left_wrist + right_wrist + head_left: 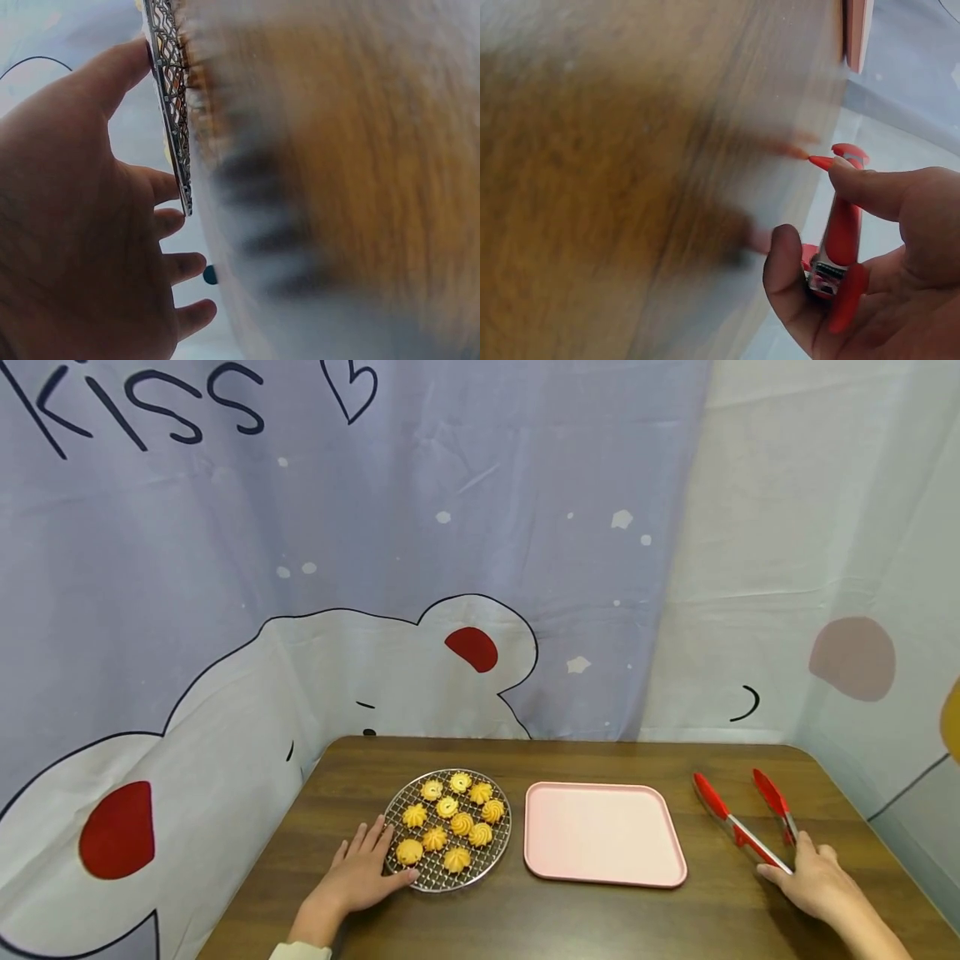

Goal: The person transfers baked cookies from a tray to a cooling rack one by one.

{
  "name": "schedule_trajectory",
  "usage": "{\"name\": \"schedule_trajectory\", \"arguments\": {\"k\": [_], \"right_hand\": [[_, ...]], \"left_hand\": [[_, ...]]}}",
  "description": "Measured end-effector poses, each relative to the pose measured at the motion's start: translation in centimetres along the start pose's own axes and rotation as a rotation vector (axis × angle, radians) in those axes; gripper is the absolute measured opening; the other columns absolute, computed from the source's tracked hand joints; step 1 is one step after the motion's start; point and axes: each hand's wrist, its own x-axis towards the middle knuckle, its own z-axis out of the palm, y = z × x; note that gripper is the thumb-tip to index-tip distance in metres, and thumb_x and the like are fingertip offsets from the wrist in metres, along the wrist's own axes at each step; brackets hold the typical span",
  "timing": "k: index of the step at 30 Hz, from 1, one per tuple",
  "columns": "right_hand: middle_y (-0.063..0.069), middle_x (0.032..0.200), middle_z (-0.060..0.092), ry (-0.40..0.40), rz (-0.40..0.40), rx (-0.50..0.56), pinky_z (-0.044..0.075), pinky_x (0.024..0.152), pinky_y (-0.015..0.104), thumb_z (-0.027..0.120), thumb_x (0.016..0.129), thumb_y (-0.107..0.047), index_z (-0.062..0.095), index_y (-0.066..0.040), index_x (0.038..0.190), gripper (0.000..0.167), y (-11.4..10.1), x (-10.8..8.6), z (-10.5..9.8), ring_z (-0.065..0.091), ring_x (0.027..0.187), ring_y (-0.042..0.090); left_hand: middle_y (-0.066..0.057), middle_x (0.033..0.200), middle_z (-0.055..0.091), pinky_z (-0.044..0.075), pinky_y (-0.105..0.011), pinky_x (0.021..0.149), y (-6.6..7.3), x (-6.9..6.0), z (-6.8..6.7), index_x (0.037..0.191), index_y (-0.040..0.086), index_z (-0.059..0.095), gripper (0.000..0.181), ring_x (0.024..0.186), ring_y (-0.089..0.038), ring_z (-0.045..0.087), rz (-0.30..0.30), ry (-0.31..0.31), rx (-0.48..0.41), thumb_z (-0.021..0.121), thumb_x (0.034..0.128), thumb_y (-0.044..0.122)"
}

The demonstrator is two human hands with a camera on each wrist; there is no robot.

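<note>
In the head view my left hand (pixel 356 872) lies at the left edge of a round wire cooling rack (pixel 435 881), fingers spread and thumb on its near rim. On the rack sit several golden piped cookies (pixel 461 824). The left wrist view shows the thumb and nearer fingers touching the rack's rim (pixel 174 135). At the right, my right hand (pixel 817 881) grips red-and-silver tongs (pixel 716 802) near their joined end, thumb on one arm and fingers on the other. The tongs' arms stand spread, red tips pointing away. The right wrist view shows the tongs (pixel 844 225) between thumb and fingers.
A pink rectangular tray (pixel 600 831) lies on the brown wooden table (pixel 555 918), between rack and tongs. Behind the table hangs a printed curtain (pixel 480 527), with pale cloth along both sides too.
</note>
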Motion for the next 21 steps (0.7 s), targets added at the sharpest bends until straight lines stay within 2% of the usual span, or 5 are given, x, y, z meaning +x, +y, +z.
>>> {"name": "schedule_trajectory", "arguments": {"k": [6,13,15,17,21], "right_hand": [[0.056,0.108,0.036,0.029,-0.008,-0.036,0.048,0.079,0.067,0.061,0.096,-0.056,0.018,0.036,0.129,0.107,0.34,0.06,0.01,0.051,0.100,0.068],[0.044,0.099,0.044,0.006,0.014,-0.043,0.049,0.073,0.061,0.060,0.095,-0.060,0.030,0.032,0.118,0.100,0.26,-0.31,-0.31,0.057,0.084,0.052],[0.043,0.100,0.044,-0.029,0.032,-0.043,0.050,0.072,0.060,0.058,0.093,-0.066,0.030,0.031,0.119,0.104,0.29,-0.40,-0.47,0.058,0.083,0.049],[0.047,0.106,0.040,-0.066,0.048,-0.049,0.050,0.074,0.062,0.056,0.091,-0.071,0.025,0.031,0.127,0.113,0.34,-0.41,-0.60,0.058,0.087,0.053],[0.051,0.117,0.033,-0.065,0.070,-0.051,0.049,0.075,0.067,0.053,0.088,-0.078,0.020,0.028,0.139,0.122,-0.07,-0.56,-0.95,0.051,0.098,0.061]], "left_hand": [[-0.022,0.167,0.017,0.009,-0.072,0.116,-0.10,0.21,0.13,0.158,0.001,0.032,0.103,0.151,-0.050,0.012,-0.003,-0.002,-0.008,0.059,0.0885,0.072],[-0.021,0.167,0.015,0.008,-0.072,0.116,0.18,0.28,0.18,0.159,0.002,0.030,0.102,0.152,-0.050,0.011,-0.001,0.009,-0.018,0.058,0.0891,0.071],[-0.021,0.168,0.015,0.008,-0.072,0.117,0.29,0.27,0.18,0.159,0.002,0.030,0.102,0.152,-0.050,0.010,-0.002,0.010,-0.018,0.058,0.0896,0.071],[-0.020,0.168,0.014,0.008,-0.071,0.117,0.29,0.29,0.21,0.159,0.003,0.029,0.101,0.152,-0.049,0.009,-0.004,0.009,-0.015,0.058,0.0903,0.070],[-0.020,0.168,0.014,0.009,-0.071,0.117,0.67,0.39,-0.05,0.159,0.003,0.029,0.099,0.152,-0.049,0.010,0.010,0.025,-0.006,0.057,0.0916,0.069]]}}
